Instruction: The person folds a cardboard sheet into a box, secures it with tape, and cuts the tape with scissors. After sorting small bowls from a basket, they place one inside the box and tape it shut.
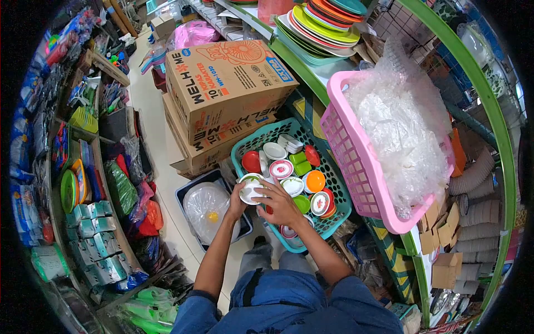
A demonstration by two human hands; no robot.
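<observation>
A small white bowl [250, 188] with a green pattern is held above the near left rim of a teal plastic basket [236, 151]. My left hand [236, 205] grips the bowl's left side. From the right, my right hand [282, 205] reaches across with its fingers over the bowl's edge and its thumb lower down. Inside the basket lie small dishes: a red bowl [251, 162], a white bowl [274, 150], a pink-rimmed dish [281, 168], green dishes [301, 164], an orange bowl [315, 181] and a floral dish [320, 204]. My right hand hides part of the basket's contents.
Printed cardboard boxes [228, 92] are stacked beyond the basket. A dark bin [182, 196] with a plastic-wrapped bundle [207, 209] stands at left. A pink basket [359, 192] full of clear wrap [397, 139] is at right, near stacked plates [322, 30]. Packed shelves [94, 234] line the left.
</observation>
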